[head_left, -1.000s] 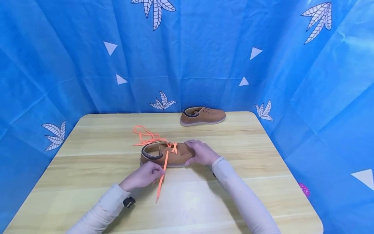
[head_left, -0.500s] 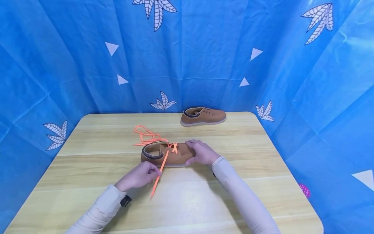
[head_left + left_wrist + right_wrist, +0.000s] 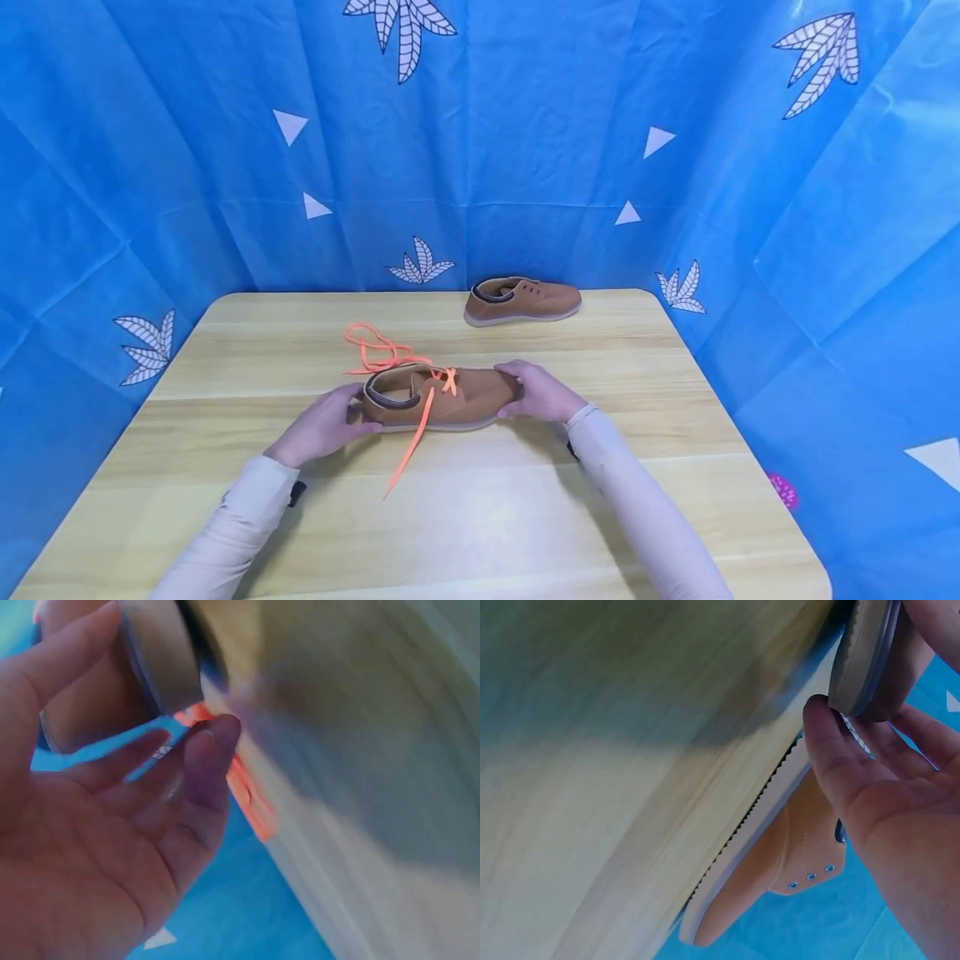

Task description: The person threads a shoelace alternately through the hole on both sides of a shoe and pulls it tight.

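Note:
A brown lace-up shoe [image 3: 480, 396] lies sideways across the middle of the wooden table, toe to the right. An orange shoelace [image 3: 411, 450] crosses over its front eyelets; one end trails toward the near edge, and the longer part lies looped behind the shoe. My left hand [image 3: 322, 427] holds the heel, thumb on the near side and fingers round the back. At the toe, my right hand [image 3: 547, 396] grips from the other end. In the right wrist view, fingertips [image 3: 821, 712] touch the sole edge. The left wrist view is blurred, with the heel [image 3: 161, 652] between thumb and fingers.
A second brown shoe [image 3: 525, 302], its eyelets without a lace, stands at the table's back edge. Blue patterned curtain [image 3: 555, 125] hangs behind and along both sides of the table [image 3: 480, 525].
My left hand has let go of the lace's near end and moved up to the heel. My right hand has slid a little rightward to the toe tip. The lace end now lies loose.

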Action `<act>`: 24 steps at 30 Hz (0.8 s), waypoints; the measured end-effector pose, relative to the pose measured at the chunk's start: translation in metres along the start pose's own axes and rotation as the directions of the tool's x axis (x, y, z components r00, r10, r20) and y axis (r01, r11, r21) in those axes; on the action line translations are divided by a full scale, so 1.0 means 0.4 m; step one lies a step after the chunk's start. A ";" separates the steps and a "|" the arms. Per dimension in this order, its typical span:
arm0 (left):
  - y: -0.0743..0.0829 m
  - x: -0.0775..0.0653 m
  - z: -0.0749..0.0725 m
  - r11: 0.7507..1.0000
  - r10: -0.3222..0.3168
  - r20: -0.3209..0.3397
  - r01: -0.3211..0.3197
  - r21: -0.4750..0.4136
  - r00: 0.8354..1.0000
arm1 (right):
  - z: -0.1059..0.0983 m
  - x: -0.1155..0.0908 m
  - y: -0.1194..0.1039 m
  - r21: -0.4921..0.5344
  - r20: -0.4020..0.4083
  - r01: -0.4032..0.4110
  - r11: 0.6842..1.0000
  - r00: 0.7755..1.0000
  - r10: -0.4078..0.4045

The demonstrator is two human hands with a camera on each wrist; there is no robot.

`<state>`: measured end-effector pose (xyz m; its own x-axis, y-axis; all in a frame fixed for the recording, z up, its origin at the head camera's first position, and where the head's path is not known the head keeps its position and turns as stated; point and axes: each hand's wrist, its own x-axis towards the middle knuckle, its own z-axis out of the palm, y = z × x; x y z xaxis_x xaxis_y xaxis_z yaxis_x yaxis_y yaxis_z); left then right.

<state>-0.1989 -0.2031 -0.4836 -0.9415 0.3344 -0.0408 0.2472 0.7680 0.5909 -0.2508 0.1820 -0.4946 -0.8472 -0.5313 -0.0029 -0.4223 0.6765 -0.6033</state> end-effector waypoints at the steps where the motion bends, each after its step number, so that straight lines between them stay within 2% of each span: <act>1: -0.001 0.008 0.002 1.000 0.003 0.006 -0.002 -0.012 1.000 | -0.001 0.001 0.001 0.002 -0.005 0.001 1.000 1.000 -0.001; 3: 0.000 0.022 0.004 1.000 0.000 0.014 0.000 -0.028 1.000 | -0.003 0.003 0.003 -0.001 -0.013 0.000 1.000 1.000 0.000; 10: -0.002 0.060 0.004 1.000 0.007 0.005 -0.007 0.000 1.000 | -0.017 0.014 0.007 -0.007 -0.024 -0.019 1.000 1.000 0.019; 19: -0.009 0.122 -0.001 0.999 0.007 0.004 -0.007 0.050 1.000 | -0.039 0.052 0.032 -0.015 -0.016 -0.064 0.998 0.998 0.064; 24: -0.012 0.148 -0.003 0.999 0.014 0.001 -0.014 0.037 1.000 | -0.050 0.073 0.041 -0.024 -0.007 -0.062 0.998 0.998 0.062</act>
<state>-0.2560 -0.1879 -0.4878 -0.9377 0.3458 -0.0337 0.2686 0.7831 0.5609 -0.2891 0.1877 -0.4887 -0.8738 -0.4851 -0.0349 -0.3767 0.7204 -0.5823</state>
